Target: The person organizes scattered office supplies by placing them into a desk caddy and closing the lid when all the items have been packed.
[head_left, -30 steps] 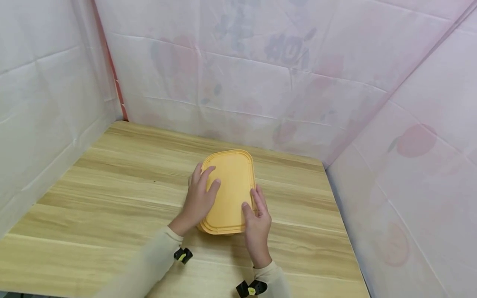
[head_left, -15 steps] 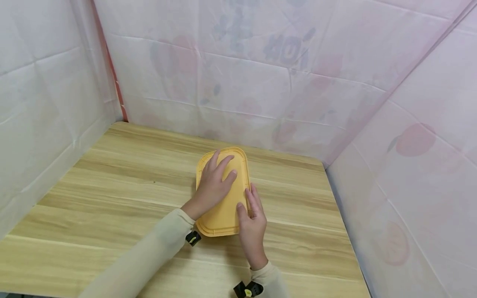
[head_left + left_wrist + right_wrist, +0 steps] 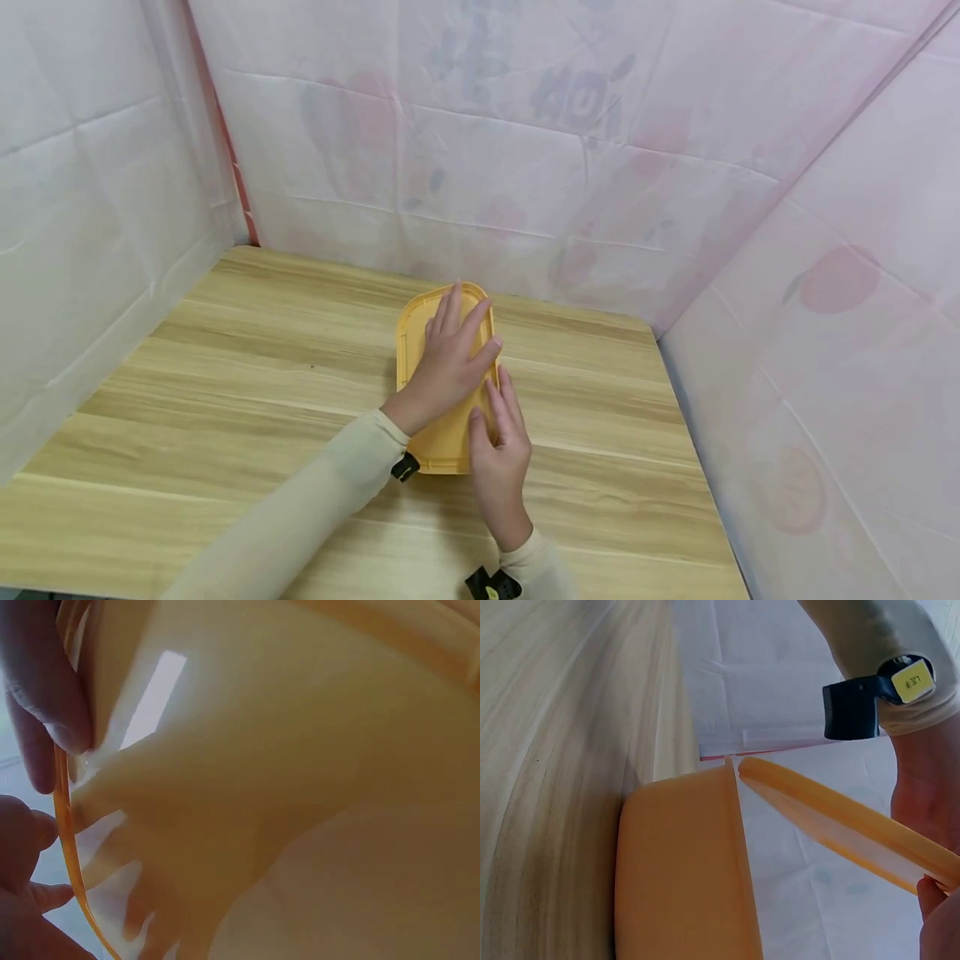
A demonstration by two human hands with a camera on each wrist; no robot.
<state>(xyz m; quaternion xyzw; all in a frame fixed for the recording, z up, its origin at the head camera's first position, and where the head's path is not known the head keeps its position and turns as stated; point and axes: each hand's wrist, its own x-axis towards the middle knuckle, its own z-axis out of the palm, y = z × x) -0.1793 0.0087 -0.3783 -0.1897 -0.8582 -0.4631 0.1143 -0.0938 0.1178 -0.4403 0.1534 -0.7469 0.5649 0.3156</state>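
A yellow box [image 3: 411, 350] with its yellow lid [image 3: 442, 437] stands on the wooden table [image 3: 247, 375] in the head view. My left hand [image 3: 450, 358] lies flat across the lid's far half with its fingers straight and spread. My right hand [image 3: 498, 450] holds the lid's right near edge, thumb on top and fingers along the rim. The right wrist view shows the lid [image 3: 840, 817] tilted up from the box body [image 3: 682, 862], with a gap between them. In the left wrist view the pale lid [image 3: 300, 750] fills the frame, with fingertips [image 3: 45, 697] at its edge.
White cloth walls [image 3: 525, 150] with faint pink prints close off the table at the back, left and right. The table's right edge [image 3: 682, 417] runs close to the right wall. Bare wood lies left of the box and in front of it.
My left hand has slid from the lid's near left part to its far half. My right hand has shifted slightly left. The yellow shape looks narrower in the head view.
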